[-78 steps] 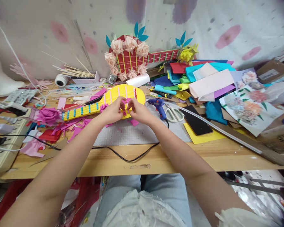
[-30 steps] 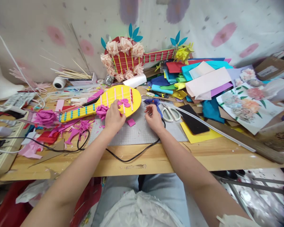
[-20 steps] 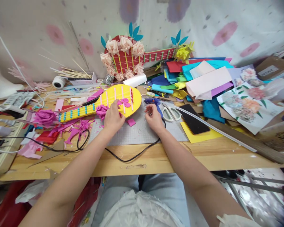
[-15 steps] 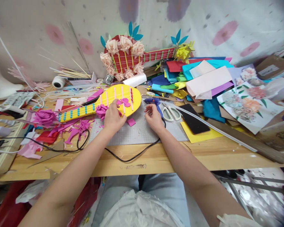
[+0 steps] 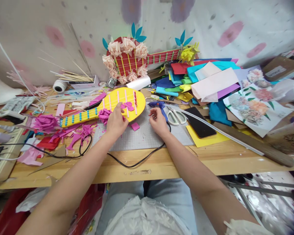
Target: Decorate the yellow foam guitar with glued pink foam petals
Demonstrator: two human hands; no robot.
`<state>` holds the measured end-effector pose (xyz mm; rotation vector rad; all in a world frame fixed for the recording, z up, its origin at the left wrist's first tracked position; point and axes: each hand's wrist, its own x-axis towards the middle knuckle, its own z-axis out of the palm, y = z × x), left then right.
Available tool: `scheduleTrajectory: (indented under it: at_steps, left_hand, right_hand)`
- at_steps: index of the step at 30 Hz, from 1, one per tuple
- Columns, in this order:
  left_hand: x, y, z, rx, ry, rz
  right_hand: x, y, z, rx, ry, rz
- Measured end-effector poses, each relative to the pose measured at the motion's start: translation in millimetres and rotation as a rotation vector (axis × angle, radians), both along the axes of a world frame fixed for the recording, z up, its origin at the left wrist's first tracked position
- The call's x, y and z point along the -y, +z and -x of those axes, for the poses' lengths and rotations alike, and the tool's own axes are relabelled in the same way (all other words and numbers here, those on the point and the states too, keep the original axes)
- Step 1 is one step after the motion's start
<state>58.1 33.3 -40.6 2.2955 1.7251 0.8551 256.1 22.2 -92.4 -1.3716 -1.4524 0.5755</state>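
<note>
My left hand (image 5: 115, 121) rests over the lower edge of a yellow paper guitar (image 5: 134, 112), thumb and forefinger apart. Its fingertips are by loose pink petals (image 5: 129, 106) on the guitar's body; a pink paper rose (image 5: 104, 115) sits left of the hand. The guitar has pink and red strips on its body and blue bands along its neck. My right hand (image 5: 158, 122) hovers above the grey cutting mat (image 5: 142, 140), fingers loosely bent, nothing visible in them. Just behind it lies a blue glue gun (image 5: 159, 104). A pink paper square (image 5: 135, 126) lies between the hands.
White-handled scissors (image 5: 176, 117), a black phone (image 5: 200, 122) and a long clear strip (image 5: 222, 131) lie to the right. Folded coloured paper (image 5: 210, 83) is heaped behind. A red guitar with roses (image 5: 127, 62) leans at the back. A black cord (image 5: 134, 165) loops across the front.
The whole view has shifted very slightly. Both hands keep almost the same places, and nothing has visibly been picked up or let go.
</note>
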Motion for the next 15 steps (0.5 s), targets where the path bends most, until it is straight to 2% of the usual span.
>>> scheduleTrajectory:
  at_steps: [15]
  left_hand:
    - [-0.3,4.6,4.0,0.034,-0.063,0.054]
  right_hand:
    - [0.5,-0.1,1.1,-0.002,0.004,0.000]
